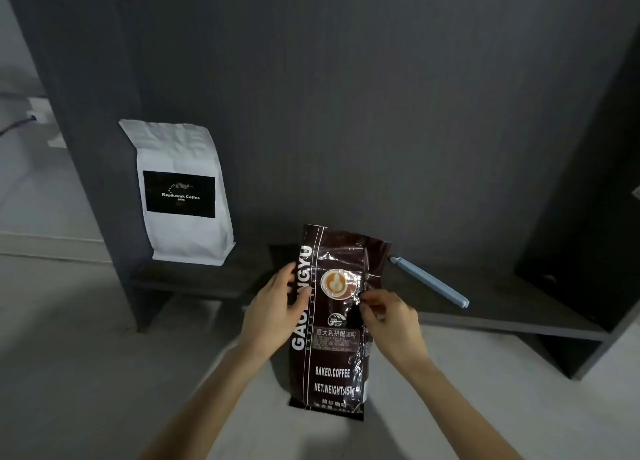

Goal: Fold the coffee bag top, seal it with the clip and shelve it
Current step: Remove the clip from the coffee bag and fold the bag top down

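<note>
Both your hands grip the upright brown coffee bag (329, 324): left hand (277, 307) on its left edge, right hand (388, 316) pinching its right. A blue clip (429, 281) lies on the low shelf (519, 307) behind.

A dark grey shelf unit (346, 96) fills the far view, its low shelf board (502, 314) running left to right just above a pale grey floor (69, 355). At far left, a white wall (20, 189) carries a socket (36, 111).

Shelf (485, 303) open between white bag (183, 196) and clip (429, 281).
</note>
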Motion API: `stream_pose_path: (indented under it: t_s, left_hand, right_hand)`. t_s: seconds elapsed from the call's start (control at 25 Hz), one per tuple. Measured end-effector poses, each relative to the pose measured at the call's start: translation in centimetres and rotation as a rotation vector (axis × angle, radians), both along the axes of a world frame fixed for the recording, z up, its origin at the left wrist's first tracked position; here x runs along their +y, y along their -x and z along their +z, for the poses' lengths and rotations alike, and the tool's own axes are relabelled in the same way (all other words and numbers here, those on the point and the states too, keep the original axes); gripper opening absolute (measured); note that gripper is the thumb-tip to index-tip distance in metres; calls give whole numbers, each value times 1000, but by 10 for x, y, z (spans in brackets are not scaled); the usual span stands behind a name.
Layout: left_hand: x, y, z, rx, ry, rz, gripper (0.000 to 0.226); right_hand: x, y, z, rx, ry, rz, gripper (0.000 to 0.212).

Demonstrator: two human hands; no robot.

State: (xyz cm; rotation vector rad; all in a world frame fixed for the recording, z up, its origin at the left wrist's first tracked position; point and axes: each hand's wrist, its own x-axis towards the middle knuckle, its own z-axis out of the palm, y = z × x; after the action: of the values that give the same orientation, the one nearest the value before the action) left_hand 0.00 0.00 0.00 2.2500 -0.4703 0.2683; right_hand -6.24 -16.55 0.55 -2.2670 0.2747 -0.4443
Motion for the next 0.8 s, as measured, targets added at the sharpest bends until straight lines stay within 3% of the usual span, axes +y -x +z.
stream_pose_path:
  t_s: [0.32,0.64,0.8]
  left_hand:
    - [0,7,-3,12,104,-40,46]
    - [1,45,-3,-59,329,30,10]
    - [3,54,-2,-84,367,16,25]
  right_hand:
    - [1,2,0,-46,-54,-7,24]
    - [9,20,-8,-130,-212,-145,25]
    - [15,37,-16,-204,-313,-201,22]
